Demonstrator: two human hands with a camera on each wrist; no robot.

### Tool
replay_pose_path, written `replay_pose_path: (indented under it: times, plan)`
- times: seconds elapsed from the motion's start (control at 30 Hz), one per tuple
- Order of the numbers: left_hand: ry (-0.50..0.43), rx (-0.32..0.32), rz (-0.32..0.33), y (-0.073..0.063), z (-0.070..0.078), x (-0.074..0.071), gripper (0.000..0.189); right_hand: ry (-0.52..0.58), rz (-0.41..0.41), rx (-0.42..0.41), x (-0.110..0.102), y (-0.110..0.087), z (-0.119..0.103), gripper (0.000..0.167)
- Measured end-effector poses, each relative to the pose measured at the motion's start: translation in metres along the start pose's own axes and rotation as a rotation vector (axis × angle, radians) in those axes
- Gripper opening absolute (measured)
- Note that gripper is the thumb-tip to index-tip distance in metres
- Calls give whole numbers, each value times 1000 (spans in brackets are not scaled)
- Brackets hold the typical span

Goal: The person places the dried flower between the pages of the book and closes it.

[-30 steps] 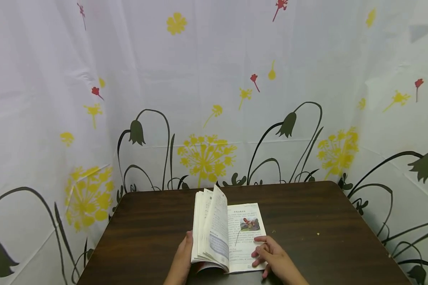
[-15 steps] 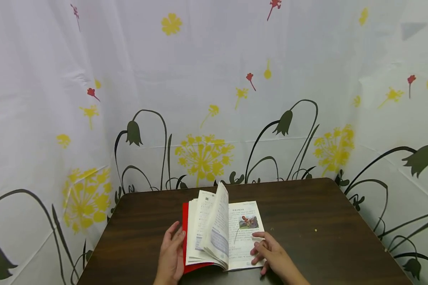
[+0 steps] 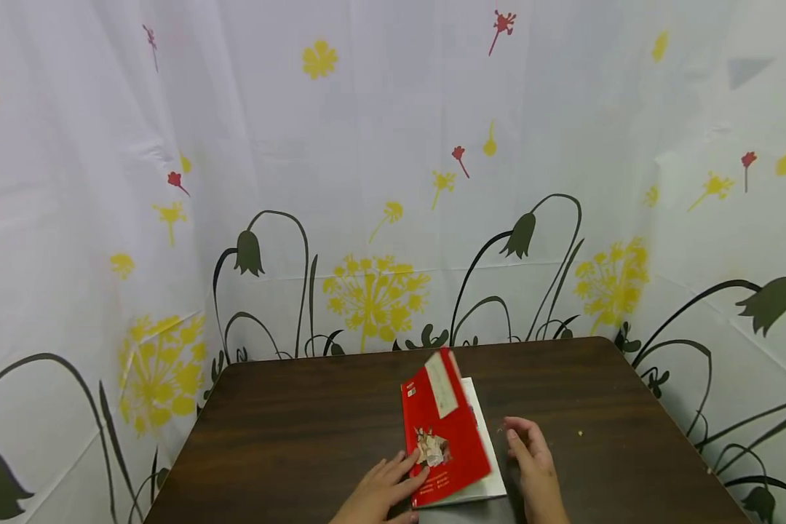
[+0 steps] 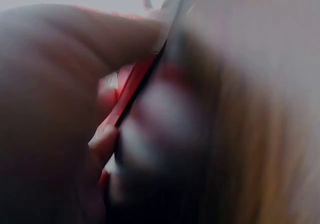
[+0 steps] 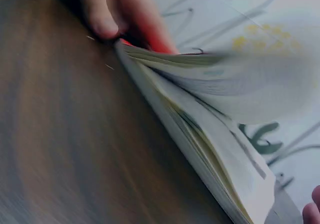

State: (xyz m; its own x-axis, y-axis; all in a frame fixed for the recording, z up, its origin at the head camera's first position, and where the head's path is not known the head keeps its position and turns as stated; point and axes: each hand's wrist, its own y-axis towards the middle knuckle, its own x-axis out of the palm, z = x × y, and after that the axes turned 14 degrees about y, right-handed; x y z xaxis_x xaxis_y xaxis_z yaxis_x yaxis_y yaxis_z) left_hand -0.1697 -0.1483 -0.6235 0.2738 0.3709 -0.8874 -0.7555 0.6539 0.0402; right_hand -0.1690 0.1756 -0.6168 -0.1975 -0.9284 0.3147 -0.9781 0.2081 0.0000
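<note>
A softcover book (image 3: pixel 445 451) with a red cover lies near the table's front, its cover side tilted up over white pages. My left hand (image 3: pixel 380 489) touches the red cover's lower left, by the spine, with fingers stretched out. In the right wrist view, the left hand (image 5: pixel 132 12) is at the spine end and the pages (image 5: pixel 225 149) fan apart. To the right of the book, my right hand (image 3: pixel 536 466) stays clear of it, fingers loosely bent and holding nothing. The left wrist view is blurred, showing the left hand (image 4: pixel 55 94) close to a red edge.
The dark wooden table (image 3: pixel 288 429) reaches back to a white curtain (image 3: pixel 393 145) printed with flowers. A tiny yellow speck (image 3: pixel 580 434) lies on the table to the right of the right hand.
The book's left half has swung over to the right, so its red cover now shows in place of the open pages. The left hand moved right with it; the right hand drew off the page.
</note>
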Motion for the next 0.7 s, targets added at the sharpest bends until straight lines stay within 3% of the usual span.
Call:
replay_pose_path:
  times: [0.03, 0.1, 0.2, 0.3, 0.4, 0.5, 0.6, 0.7]
  plan:
    - [40, -16, -66, 2, 2, 2, 61, -28, 5, -2, -3, 1, 0, 41]
    - [24, -86, -137, 5, 4, 6, 64, -131, -25, 10, -8, 4, 2, 41]
    - [-22, -139, -150, 7, 5, 7, 61, -404, -127, 13, -12, 6, 9, 45]
    - [1, -137, -146, 7, 7, 4, 62, -681, -221, -65, -10, 4, 13, 52]
    - [2, -133, -145, 7, 9, 0, 61, -790, -253, -115, -5, 2, 11, 59]
    - [-21, -103, -164, 6, 10, -6, 60, -832, -280, -151, -1, -6, -4, 61]
    - [-34, -78, -155, 1, 19, -18, 66, -942, -383, -218, 1, -13, -29, 70]
    - [53, -88, -53, -7, 30, -42, 77, -1094, -489, -329, -2, -12, -66, 85]
